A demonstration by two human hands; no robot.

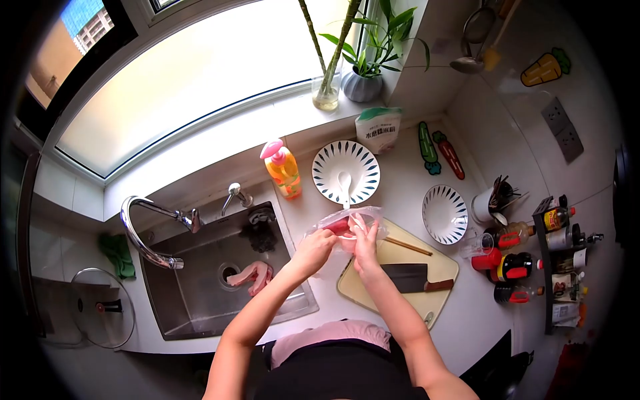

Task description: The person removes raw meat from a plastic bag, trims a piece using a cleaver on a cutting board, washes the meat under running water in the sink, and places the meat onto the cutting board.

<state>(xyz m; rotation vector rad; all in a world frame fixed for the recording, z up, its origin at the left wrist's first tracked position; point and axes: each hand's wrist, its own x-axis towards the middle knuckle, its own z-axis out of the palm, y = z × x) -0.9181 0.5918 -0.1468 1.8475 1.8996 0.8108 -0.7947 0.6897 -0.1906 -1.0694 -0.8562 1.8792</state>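
Note:
A clear plastic bag (327,218) with red meat (338,227) inside is between my two hands over the counter. My left hand (316,251) has its fingers closed on the bag's left side. My right hand (364,245) pinches the bag on the other side, its fingers partly covering the meat. Just right of the hands lies a cream cutting board (360,288), bearing a cleaver (407,277) and a pair of chopsticks (408,246). Beyond the bag, a white spoon (345,187) rests in a patterned bowl (365,175).
A strip of pale pink meat (252,275) lies in the steel sink (193,293), under a curved faucet (133,233). An orange pump bottle (285,175) stands behind the sink. Right of the board are a second patterned dish (445,215) and several sauce bottles (517,267).

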